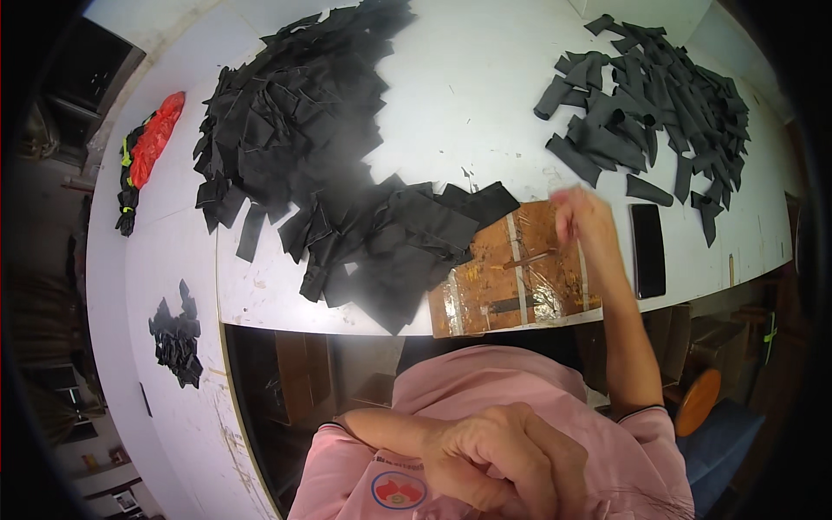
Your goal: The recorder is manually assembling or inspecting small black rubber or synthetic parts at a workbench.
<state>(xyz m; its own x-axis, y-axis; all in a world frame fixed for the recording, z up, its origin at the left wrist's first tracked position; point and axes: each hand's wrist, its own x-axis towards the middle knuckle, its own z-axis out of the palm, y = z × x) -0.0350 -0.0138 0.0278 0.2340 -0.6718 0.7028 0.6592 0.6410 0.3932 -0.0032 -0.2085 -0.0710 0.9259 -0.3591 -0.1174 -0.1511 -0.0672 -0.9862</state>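
My right hand (586, 218) is over the upper right part of a taped brown cardboard sheet (472, 295), slightly blurred. Its fingers are bent and loosely apart, with nothing visible in them. On the sheet just below it lies a thin brown stick-like tool (530, 258), and nearer the front edge a small dark strip (513, 303). My left hand (511, 459) is raised in front of my chest, its fingers curled closed; whatever they hold, if anything, is hidden. A loose heap of flat black fabric pieces (390, 243) overlaps the sheet's left side.
A larger heap of black fabric pieces (295, 113) covers the far left of the white table (468, 95). Rolled or folded black pieces (650, 104) lie far right, above a dark phone (647, 251). Left are a red bag (160, 130) and a small black bundle (178, 338).
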